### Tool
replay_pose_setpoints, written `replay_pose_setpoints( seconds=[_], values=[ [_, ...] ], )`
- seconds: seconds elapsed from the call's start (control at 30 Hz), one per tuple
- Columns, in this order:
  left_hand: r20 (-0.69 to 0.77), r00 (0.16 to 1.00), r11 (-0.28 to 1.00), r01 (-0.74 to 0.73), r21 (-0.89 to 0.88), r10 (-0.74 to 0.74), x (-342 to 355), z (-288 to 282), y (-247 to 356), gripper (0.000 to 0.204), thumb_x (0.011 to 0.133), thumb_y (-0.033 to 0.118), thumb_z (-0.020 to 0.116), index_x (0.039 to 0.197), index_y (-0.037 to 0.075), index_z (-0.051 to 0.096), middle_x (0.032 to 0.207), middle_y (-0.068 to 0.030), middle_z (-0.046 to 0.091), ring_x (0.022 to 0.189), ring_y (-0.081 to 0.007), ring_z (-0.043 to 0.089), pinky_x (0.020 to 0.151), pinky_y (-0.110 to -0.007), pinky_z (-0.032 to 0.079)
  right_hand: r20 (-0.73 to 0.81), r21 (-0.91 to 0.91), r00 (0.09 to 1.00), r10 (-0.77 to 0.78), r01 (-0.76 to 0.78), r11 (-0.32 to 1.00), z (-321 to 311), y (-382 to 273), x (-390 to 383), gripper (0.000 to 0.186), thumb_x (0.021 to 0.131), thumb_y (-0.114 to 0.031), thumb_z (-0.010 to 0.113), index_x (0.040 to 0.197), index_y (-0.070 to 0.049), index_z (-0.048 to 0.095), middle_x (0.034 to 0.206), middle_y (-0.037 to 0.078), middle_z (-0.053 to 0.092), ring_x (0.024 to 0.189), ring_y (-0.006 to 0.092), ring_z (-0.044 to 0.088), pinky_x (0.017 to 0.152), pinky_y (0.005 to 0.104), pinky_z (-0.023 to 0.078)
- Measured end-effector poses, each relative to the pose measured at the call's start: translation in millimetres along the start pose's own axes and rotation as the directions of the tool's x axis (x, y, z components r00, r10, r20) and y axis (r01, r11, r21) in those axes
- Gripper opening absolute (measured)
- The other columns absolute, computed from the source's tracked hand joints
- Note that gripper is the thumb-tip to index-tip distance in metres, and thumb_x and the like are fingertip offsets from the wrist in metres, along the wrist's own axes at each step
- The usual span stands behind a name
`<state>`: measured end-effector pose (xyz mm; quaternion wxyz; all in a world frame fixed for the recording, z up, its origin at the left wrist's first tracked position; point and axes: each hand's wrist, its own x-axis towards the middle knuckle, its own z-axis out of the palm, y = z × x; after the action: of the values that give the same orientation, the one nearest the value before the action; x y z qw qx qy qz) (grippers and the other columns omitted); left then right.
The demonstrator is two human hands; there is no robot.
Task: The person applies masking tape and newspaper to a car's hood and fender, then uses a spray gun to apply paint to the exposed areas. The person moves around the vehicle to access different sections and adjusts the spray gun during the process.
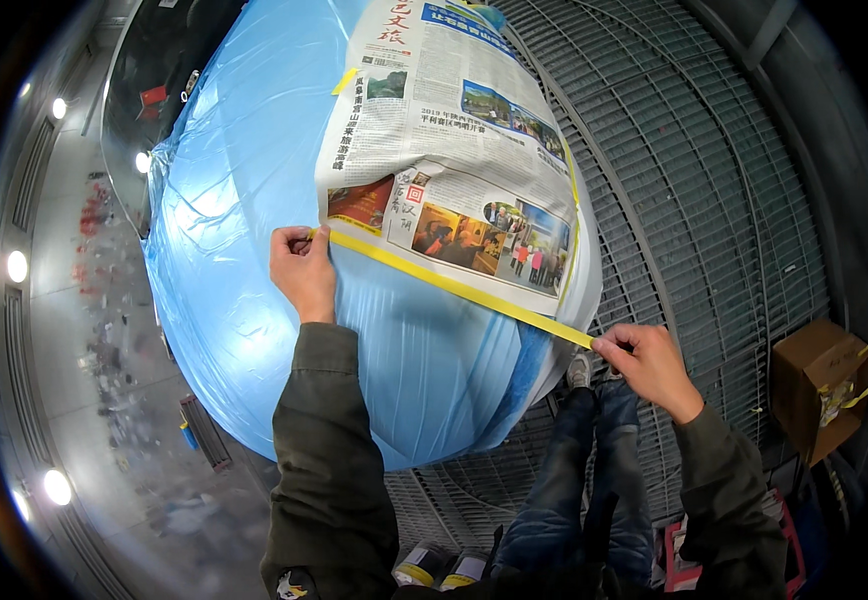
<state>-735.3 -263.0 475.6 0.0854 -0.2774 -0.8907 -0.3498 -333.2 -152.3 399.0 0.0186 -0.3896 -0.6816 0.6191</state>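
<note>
A strip of yellow masking tape (444, 286) stretches taut between my two hands, along the near edge of a printed newspaper sheet (394, 125). My left hand (304, 275) is closed, pinching the tape's left end at the sheet's near left corner. At the other end, my right hand (649, 368) grips the tape between thumb and fingers, just past the near right edge of the covered surface. Shiny blue plastic film (244, 310) lies under the newspaper over a large rounded form. Whether the tape's middle is stuck down or only hovers, I cannot tell.
Metal grating (694, 190) forms the floor around my feet. An open cardboard box (799, 390) with crumpled scraps stands at the right. Two round containers (439, 568) are near the lower edge. A glossy black panel (139, 95) rises at the far left.
</note>
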Motion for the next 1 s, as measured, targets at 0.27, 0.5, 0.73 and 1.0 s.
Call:
replay_pose_setpoints(
  seconds=[0.27,0.5,0.73,1.0],
  values=[
    [-0.013,1.0,0.999,-0.013,-0.044,0.013,3.2,-0.3,-16.7,0.024,0.074,0.013,0.079,0.082,0.001,0.059,0.077,-0.0026,0.06,0.068,-0.0112,0.051,0.066,-0.026,0.045,-0.026,-0.028,0.999,-0.028,0.027,0.999,3.3,2.7,4.1,0.025,0.087,-0.026,0.066,0.083,-0.002,0.07,0.058,0.011,0.059,0.048,0.0207,0.056,0.049,0.0321,0.041],
    [0.036,0.999,0.998,0.01,-0.057,-0.008,6.5,-0.6,-21.3,0.025,0.074,0.013,0.079,0.082,0.001,0.059,0.075,-0.002,0.059,0.067,-0.0099,0.051,0.064,-0.025,0.045,-0.004,0.148,0.965,-0.264,0.261,0.954,-2.3,-36.0,-50.0,0.016,0.085,-0.019,0.069,0.085,-0.003,0.07,0.069,0.009,0.065,0.055,0.0187,0.061,0.052,0.0295,0.048],
    [0.047,0.998,0.996,0.036,-0.079,-0.032,9.0,-2.0,-23.3,0.024,0.074,0.012,0.079,0.082,0.001,0.06,0.074,-0.0014,0.06,0.064,-0.0083,0.051,0.062,-0.024,0.045,0.135,0.227,0.916,-0.377,0.342,0.912,0.1,-79.2,-71.3,0.01,0.082,-0.014,0.072,0.083,-0.004,0.071,0.072,0.009,0.067,0.06,0.0214,0.066,0.053,0.0287,0.051],
    [0.069,0.997,0.996,0.044,-0.077,-0.039,10.6,-3.3,-25.5,0.024,0.074,0.012,0.079,0.083,0.001,0.059,0.074,-0.0012,0.06,0.065,-0.0082,0.052,0.062,-0.023,0.045,-0.069,0.116,0.997,-0.04,0.048,0.992,10.2,-12.0,-35.2,0.019,0.086,-0.02,0.068,0.081,-0.002,0.07,0.056,0.009,0.059,0.047,0.0138,0.053,0.048,0.0292,0.041]
  ],
)
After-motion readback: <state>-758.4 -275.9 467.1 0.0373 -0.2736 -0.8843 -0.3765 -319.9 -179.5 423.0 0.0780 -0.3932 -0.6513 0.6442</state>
